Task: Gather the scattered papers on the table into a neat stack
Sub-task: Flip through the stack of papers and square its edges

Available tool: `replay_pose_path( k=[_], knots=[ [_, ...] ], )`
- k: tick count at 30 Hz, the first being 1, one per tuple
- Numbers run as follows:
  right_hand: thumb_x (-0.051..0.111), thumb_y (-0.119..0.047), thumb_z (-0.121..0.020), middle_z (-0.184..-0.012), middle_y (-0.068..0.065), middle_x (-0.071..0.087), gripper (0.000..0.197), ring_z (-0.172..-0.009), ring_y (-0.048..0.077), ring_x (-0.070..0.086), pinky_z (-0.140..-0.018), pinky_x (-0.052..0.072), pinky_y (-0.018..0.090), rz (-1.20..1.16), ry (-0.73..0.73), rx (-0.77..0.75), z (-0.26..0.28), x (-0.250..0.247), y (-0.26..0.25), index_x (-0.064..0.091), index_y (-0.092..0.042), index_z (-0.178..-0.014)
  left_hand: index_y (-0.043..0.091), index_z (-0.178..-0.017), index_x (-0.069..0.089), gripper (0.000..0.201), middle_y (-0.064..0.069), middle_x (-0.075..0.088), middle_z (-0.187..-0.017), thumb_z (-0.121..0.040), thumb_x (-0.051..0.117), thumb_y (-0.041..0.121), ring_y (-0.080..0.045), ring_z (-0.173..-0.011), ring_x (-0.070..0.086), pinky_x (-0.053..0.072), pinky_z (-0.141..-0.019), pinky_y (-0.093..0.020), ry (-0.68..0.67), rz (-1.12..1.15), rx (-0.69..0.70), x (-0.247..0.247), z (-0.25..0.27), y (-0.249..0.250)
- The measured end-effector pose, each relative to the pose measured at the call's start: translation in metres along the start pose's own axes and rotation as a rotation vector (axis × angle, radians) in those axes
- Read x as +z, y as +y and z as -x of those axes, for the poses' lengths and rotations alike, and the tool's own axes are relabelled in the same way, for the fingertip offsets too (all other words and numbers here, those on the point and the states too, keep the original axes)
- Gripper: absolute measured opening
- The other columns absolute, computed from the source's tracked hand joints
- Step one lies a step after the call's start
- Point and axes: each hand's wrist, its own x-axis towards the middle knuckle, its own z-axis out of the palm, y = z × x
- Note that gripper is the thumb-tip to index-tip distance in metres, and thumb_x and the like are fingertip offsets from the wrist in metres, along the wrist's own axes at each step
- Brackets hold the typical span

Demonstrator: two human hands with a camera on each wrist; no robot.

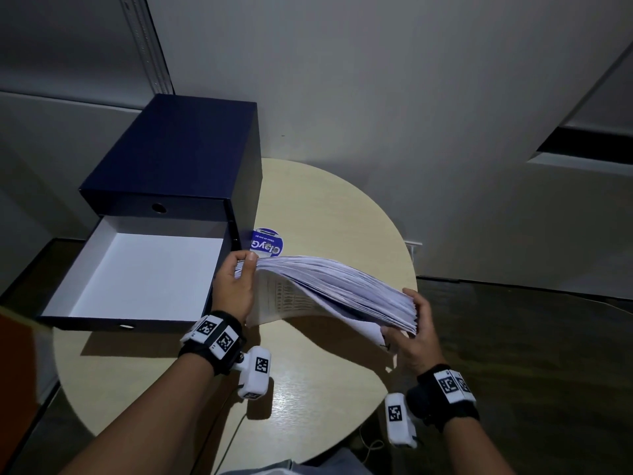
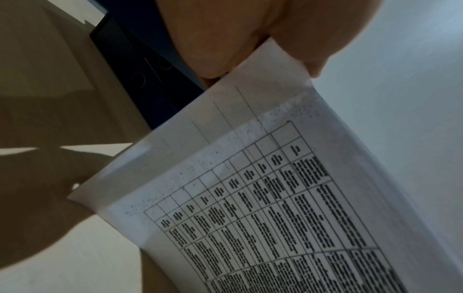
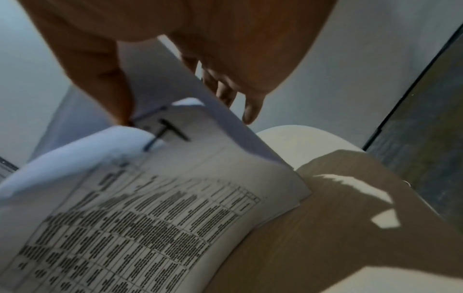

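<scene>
A thick stack of white printed papers (image 1: 329, 286) is held above the round beige table (image 1: 325, 207), sagging in the middle. My left hand (image 1: 239, 279) grips its left end, thumb on top. Its right end is gripped by my right hand (image 1: 411, 323), fingers curled round the sheet edges. The bottom sheet, printed with a table (image 2: 275, 208), hangs down toward the tabletop. In the right wrist view that printed sheet (image 3: 155, 218) droops under my right hand (image 3: 190, 83), with a black mark near its top.
A dark blue drawer box (image 1: 185, 156) stands at the table's left, its lower drawer (image 1: 137, 269) pulled out with a white inside. A blue and white round sticker (image 1: 266, 243) lies just behind the stack. Dark floor lies to the right of the table.
</scene>
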Motion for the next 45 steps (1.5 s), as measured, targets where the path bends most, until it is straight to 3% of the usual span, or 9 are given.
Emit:
replay_pose_path(
  k=[4, 7, 12, 18, 26, 33, 38, 42, 45],
  knots=[
    [0.091, -0.06, -0.032, -0.13, -0.006, 0.047, 0.131, -0.114, 0.017, 0.056, -0.075, 0.059, 0.022, -0.043, -0.1, 0.074, 0.002, -0.003, -0.002, 0.03, -0.034, -0.145, 0.014, -0.101, 0.058, 0.022, 0.012, 0.062, -0.088, -0.1, 0.048, 0.034, 0.0, -0.08, 0.056, 0.041, -0.065, -0.02, 0.003, -0.011, -0.008, 0.004, -0.003, 0.004],
    [0.099, -0.036, -0.035, -0.149, -0.001, 0.032, 0.146, -0.13, 0.017, 0.042, -0.081, 0.051, 0.009, 0.168, -0.244, 0.113, 0.002, -0.008, 0.002, 0.01, -0.039, -0.151, 0.016, -0.101, 0.057, 0.025, 0.008, 0.063, -0.089, -0.099, 0.048, 0.039, -0.005, -0.082, 0.058, 0.043, -0.068, -0.024, 0.003, -0.034, -0.021, 0.006, -0.01, 0.002],
    [0.101, -0.024, -0.033, -0.151, -0.015, 0.013, 0.167, -0.138, 0.004, 0.018, -0.117, 0.021, 0.036, 0.493, -0.441, 0.222, 0.007, -0.011, 0.003, -0.02, -0.046, -0.147, 0.015, -0.098, 0.056, 0.029, 0.003, 0.063, -0.087, -0.098, 0.047, 0.043, -0.012, -0.079, 0.059, 0.042, -0.063, -0.022, 0.022, -0.092, -0.019, 0.01, -0.018, 0.001],
    [0.096, -0.053, -0.036, -0.16, -0.016, -0.015, 0.167, -0.15, 0.016, 0.012, -0.114, 0.011, 0.024, 0.891, -0.358, 0.04, 0.014, 0.007, 0.038, -0.041, -0.05, -0.133, 0.012, -0.097, 0.056, 0.034, -0.002, 0.061, -0.09, -0.098, 0.046, 0.044, -0.021, -0.083, 0.056, 0.037, -0.069, -0.026, 0.045, -0.196, -0.046, 0.013, -0.022, 0.012],
    [0.093, -0.043, -0.045, -0.159, 0.004, 0.027, 0.15, -0.139, 0.023, 0.038, -0.116, 0.033, 0.048, 0.743, -0.087, 0.043, 0.024, 0.035, 0.05, -0.012, -0.039, -0.153, 0.01, -0.085, 0.058, 0.035, -0.009, 0.062, -0.085, -0.096, 0.053, 0.043, -0.026, -0.079, 0.054, 0.032, -0.067, -0.027, 0.061, -0.302, 0.021, 0.024, -0.027, 0.038],
    [0.065, 0.011, -0.084, -0.102, 0.001, 0.06, 0.051, -0.103, 0.027, 0.064, -0.086, 0.048, 0.031, 0.549, 0.108, 0.069, 0.006, 0.028, 0.012, 0.054, -0.011, -0.128, 0.01, -0.088, 0.06, 0.038, -0.005, 0.062, -0.085, -0.096, 0.05, 0.047, -0.025, -0.081, 0.056, 0.035, -0.07, -0.028, 0.023, -0.301, 0.021, 0.015, -0.021, 0.051],
    [0.064, 0.0, -0.09, -0.09, 0.0, 0.066, 0.025, -0.089, 0.025, 0.065, -0.07, 0.049, 0.025, 0.45, 0.182, -0.063, -0.009, 0.004, -0.057, 0.066, -0.01, -0.113, 0.024, -0.092, 0.058, 0.03, 0.004, 0.064, -0.095, -0.093, 0.049, 0.053, -0.026, -0.098, 0.062, 0.042, -0.068, -0.028, -0.006, -0.232, -0.007, 0.0, -0.01, 0.029],
    [0.056, -0.003, -0.08, -0.08, 0.011, 0.072, 0.022, -0.073, 0.03, 0.067, -0.064, 0.051, 0.032, 0.827, 0.054, -0.446, -0.029, -0.008, -0.128, 0.069, -0.01, -0.096, 0.033, -0.139, 0.041, 0.071, 0.004, 0.032, -0.153, -0.078, 0.066, 0.062, -0.018, -0.14, 0.03, 0.025, -0.108, -0.044, -0.212, -0.558, 0.434, -0.004, 0.007, 0.051],
    [0.052, -0.021, -0.077, -0.076, 0.004, 0.071, 0.019, -0.073, 0.033, 0.066, -0.061, 0.053, 0.038, 1.082, -0.129, -0.551, -0.033, 0.012, -0.176, 0.066, -0.019, -0.09, 0.03, -0.14, 0.041, 0.073, 0.007, 0.044, -0.148, -0.078, 0.064, 0.062, -0.014, -0.134, 0.041, 0.027, -0.112, -0.044, -0.466, -0.495, 0.678, 0.006, 0.017, 0.089]
  ],
)
